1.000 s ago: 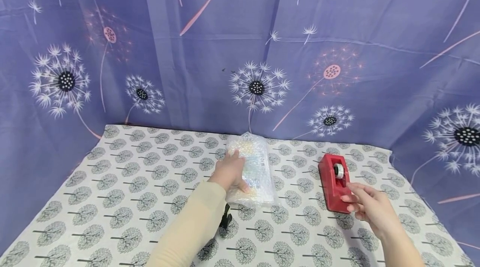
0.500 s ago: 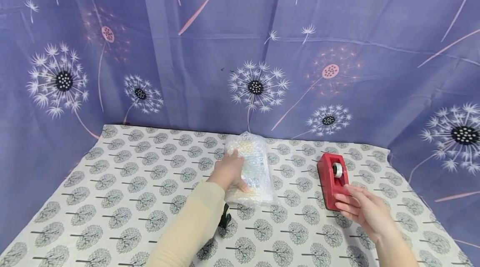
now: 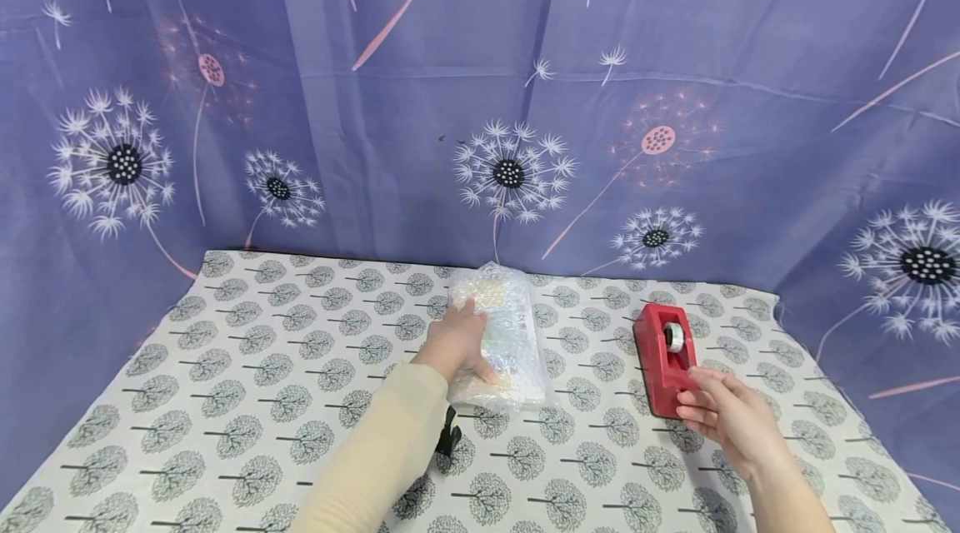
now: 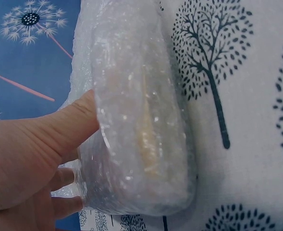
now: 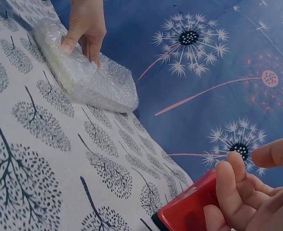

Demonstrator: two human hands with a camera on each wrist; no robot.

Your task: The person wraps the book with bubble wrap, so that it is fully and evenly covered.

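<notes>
A bubble-wrapped parcel (image 3: 517,333) lies flat at the back middle of the table, its contents blurred by the wrap. My left hand (image 3: 459,343) presses on its left part with the thumb and fingers spread apart. In the left wrist view the left thumb (image 4: 74,120) touches the wrap's edge. To the right stands a red tape dispenser (image 3: 660,366) with a small white tape roll (image 3: 674,339). My right hand (image 3: 735,416) is at its near right side, fingers loosely bent and apart from the thumb. Whether the fingertips touch the dispenser, I cannot tell.
The table wears a white cloth (image 3: 300,400) printed with grey trees. Behind it hangs a purple-blue curtain (image 3: 390,150) with dandelions, close to the parcel's far edge. A black piece (image 3: 448,435) shows beneath my left wrist.
My right hand has shifted slightly left along the tape dispenser, its fingers a little straighter than at first. The left hand and the parcel stay in place; the whole view has drifted slightly.
</notes>
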